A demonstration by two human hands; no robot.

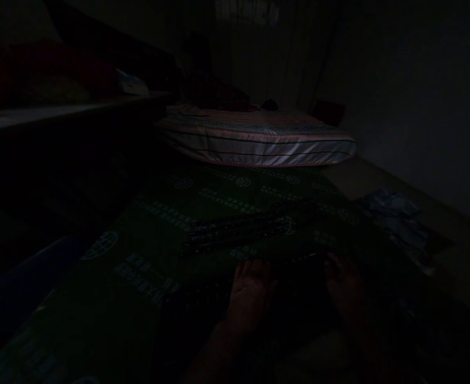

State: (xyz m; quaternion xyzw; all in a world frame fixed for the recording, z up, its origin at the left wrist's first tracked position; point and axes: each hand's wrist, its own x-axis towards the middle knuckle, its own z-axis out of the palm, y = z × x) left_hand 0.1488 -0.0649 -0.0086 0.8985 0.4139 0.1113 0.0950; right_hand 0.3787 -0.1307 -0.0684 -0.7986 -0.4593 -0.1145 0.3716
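Note:
The scene is very dark. My left hand (251, 285) lies palm down, its fingers stretched flat over the far edge of a dark piece with rows of small holes (203, 296). My right hand (343, 274) is at the right end of the same dark shape; its thumb and fingers are bent there, and shadow hides whether they grip it. Beyond the hands, several black perforated strips (235, 230) lie side by side on a green board (95, 298) printed with white globes and lettering. What lies under both palms is too dark to make out.
A mattress (267, 146) with a striped cover stands at the board's far end. A shelf or table edge (67, 114) runs along the left, with a blue object (27, 272) below it. Crumpled plastic or cloth (395, 213) is on the floor at right, near a pale wall (422, 106).

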